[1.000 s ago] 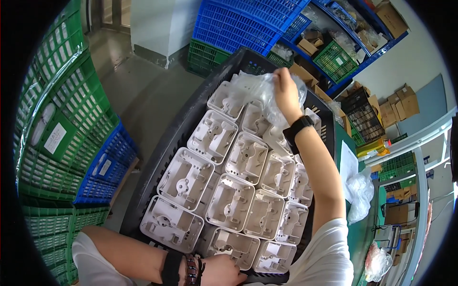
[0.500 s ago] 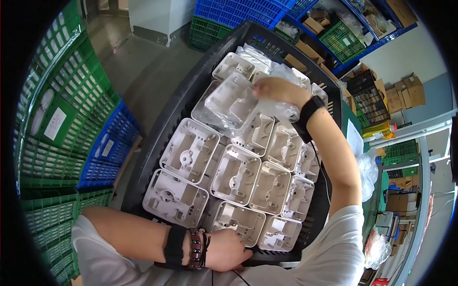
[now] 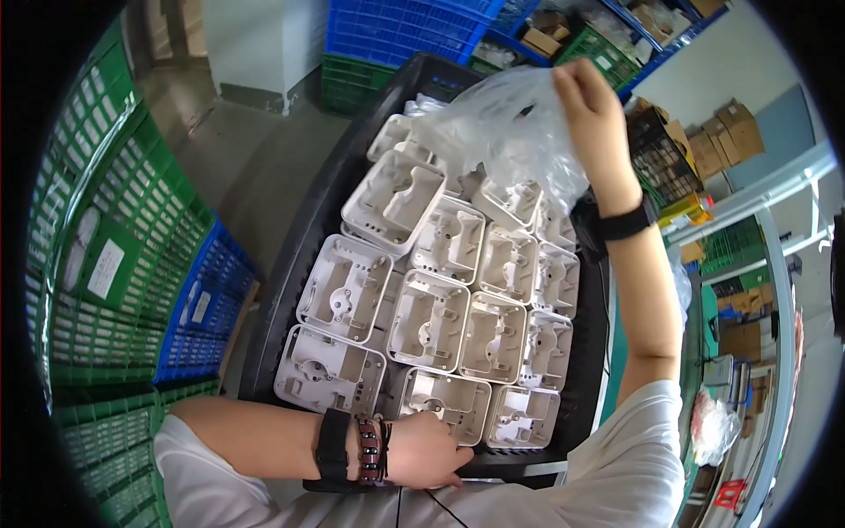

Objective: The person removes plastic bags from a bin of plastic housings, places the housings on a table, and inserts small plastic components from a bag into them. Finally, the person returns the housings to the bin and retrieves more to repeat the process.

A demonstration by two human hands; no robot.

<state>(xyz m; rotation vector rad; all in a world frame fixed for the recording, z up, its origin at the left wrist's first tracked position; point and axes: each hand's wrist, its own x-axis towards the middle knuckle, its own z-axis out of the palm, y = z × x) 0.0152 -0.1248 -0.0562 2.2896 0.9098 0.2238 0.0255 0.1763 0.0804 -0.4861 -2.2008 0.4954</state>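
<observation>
My right hand (image 3: 591,97) pinches a crumpled clear plastic bag (image 3: 519,123) and holds it raised over the far end of a black crate (image 3: 286,255). The bag hangs down across several white plastic housings at the back and partly hides them. Just left of the bag, an uncovered white housing (image 3: 393,201) sits tilted on top of others. My left hand (image 3: 427,449) rests at the crate's near edge, fingers apart and holding nothing, beside a nearer white housing (image 3: 449,400). Several more open-topped housings with inner posts stand in rows between my hands.
Green crates (image 3: 97,264) and a blue crate (image 3: 189,299) are stacked on the left. Blue crates (image 3: 405,35) stand beyond the far end. At the right are a grey metal frame (image 3: 779,352), cardboard boxes (image 3: 726,136) and a green-topped table (image 3: 695,352).
My right hand has moved up and to the right, pulling the plastic bag away from the upper left housing, which is now bare. My left hand stays near the front edge.
</observation>
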